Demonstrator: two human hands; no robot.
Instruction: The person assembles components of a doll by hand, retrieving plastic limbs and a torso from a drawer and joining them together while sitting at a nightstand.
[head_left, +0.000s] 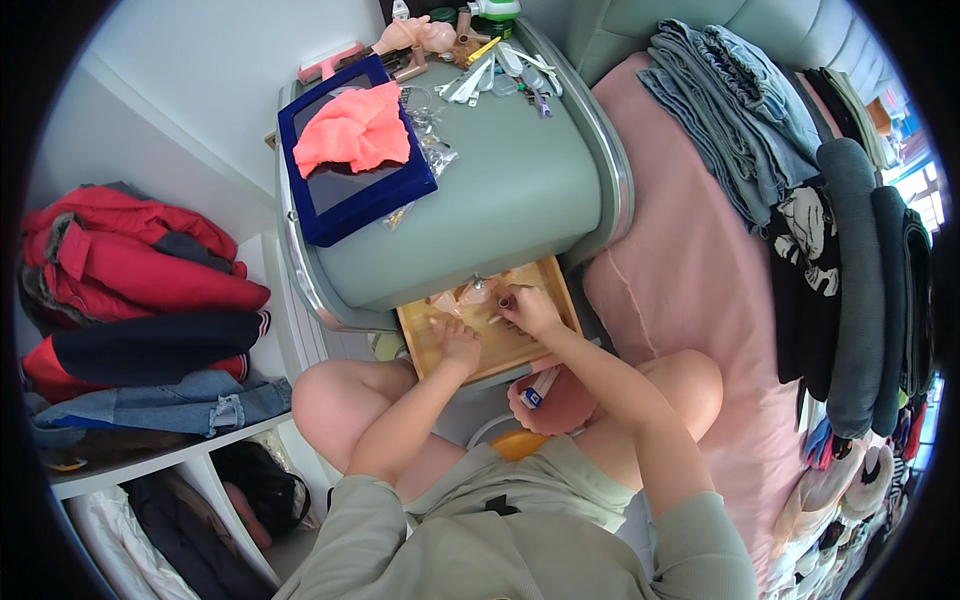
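A drawer with a wood-coloured inside (415, 330) is pulled out of the grey-green bedside cabinet (480, 180). My left hand (461, 345) rests in it, fingers bent and slightly apart, near clear plastic bits (443, 302); nothing shows in its grasp. My right hand (533, 311) is closed at the drawer's right half, pinching a small dark brown, ring-like thing (504, 302) too small to name surely. Just beyond the fingers is the cabinet's metal knob (479, 282). Below the drawer sits a pink scalloped bowl (560, 405) holding a small blue and white box (532, 398).
On the cabinet top lie a blue velvet tray (322, 222) with a coral cloth (355, 130), small plastic bags (430, 135) and white clips (478, 82). Folded jeans (720, 120) are stacked on the pink bed (660, 230) to the right. Red jackets (150, 265) fill the left shelf.
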